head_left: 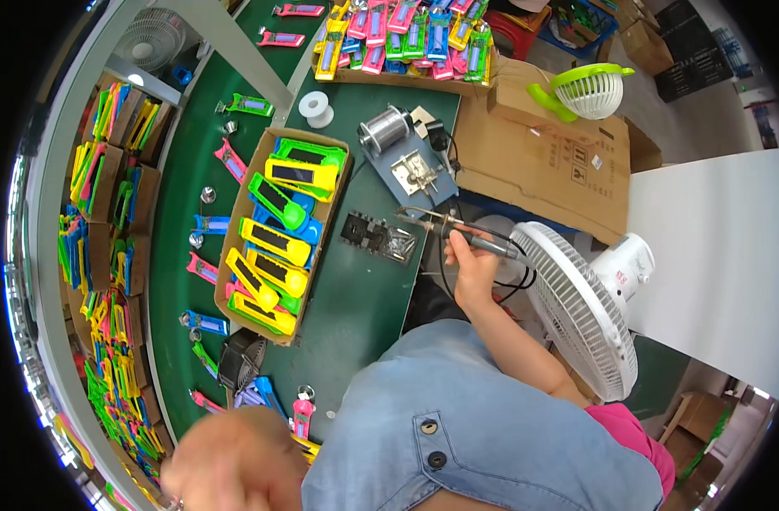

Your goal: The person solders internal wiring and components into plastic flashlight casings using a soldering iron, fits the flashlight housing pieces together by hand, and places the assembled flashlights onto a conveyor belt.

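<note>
My right hand (475, 271) grips a soldering iron (488, 244) with a grey handle. Its tip points left, over the gap between a black fixture (377, 237) on the green table and a blue-grey solder stand (423, 175) carrying a spool of solder wire (384, 130). My left hand (236, 460) is smeared by motion at the lower left, close to several coloured plastic pieces; its fingers cannot be made out. Between the fixture and the belt stands a cardboard box (325, 243) holding yellow, green and blue plastic casings (274, 239) with dark panels.
Left of the box runs a green belt (172, 315) bearing scattered coloured pieces. A far carton (406, 78) is heaped with similar pieces. A white spool (315, 109) stands nearby. At right are a white fan (572, 311), a small green fan (589, 92) and cardboard (534, 162).
</note>
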Demonstrator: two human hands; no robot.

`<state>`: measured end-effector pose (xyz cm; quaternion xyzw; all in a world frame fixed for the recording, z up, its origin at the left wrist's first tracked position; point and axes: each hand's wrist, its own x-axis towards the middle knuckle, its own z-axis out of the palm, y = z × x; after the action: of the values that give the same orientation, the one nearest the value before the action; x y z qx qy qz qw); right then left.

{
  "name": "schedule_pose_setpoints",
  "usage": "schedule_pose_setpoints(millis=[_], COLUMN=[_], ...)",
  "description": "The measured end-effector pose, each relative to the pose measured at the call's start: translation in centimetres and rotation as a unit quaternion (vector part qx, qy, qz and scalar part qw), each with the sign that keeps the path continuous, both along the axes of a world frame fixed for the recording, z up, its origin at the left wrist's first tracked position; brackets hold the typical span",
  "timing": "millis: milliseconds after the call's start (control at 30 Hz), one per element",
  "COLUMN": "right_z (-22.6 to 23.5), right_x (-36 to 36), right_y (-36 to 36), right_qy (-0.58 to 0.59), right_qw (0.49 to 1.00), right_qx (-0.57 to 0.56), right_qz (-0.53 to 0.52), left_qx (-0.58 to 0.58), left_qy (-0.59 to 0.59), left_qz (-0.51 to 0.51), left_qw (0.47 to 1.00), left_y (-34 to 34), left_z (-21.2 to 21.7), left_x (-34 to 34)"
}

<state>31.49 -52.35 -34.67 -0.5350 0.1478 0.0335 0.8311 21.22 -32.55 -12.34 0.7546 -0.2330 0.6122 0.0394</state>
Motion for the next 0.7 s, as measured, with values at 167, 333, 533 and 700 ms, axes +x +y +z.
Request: schedule_pose_setpoints(millis=[167, 333, 533, 700], right_z=[-1.4, -2.5, -2.7, -2.7], right_x=[2.2, 3.0, 3.0, 3.2], right_y=[-1.2, -0.6, -0.5, -1.7], right_qy=[-0.011, -0.068, -0.086, -0.114], right_qw=[1.000, 0.997, 0.991, 0.979], right_qx=[-0.018, -0.024, -0.101, -0.170], right_qz=[-0.010, 0.010, 0.008, -0.008], left_qx=[-0.278, -0.295, -0.139, 0.005], left_qy=[0.389, 0.501, 0.508, 0.462], left_qz=[0.040, 0.014, -0.012, 0.061], left_qw=[0.877, 0.813, 0.850, 0.885], left_y=[-0.1, 1.1, -0.5, -3.3], left_z=[-11.6, -17.6, -22.3, -26.4], left_x=[8.3, 18.1, 27.4, 26.9])
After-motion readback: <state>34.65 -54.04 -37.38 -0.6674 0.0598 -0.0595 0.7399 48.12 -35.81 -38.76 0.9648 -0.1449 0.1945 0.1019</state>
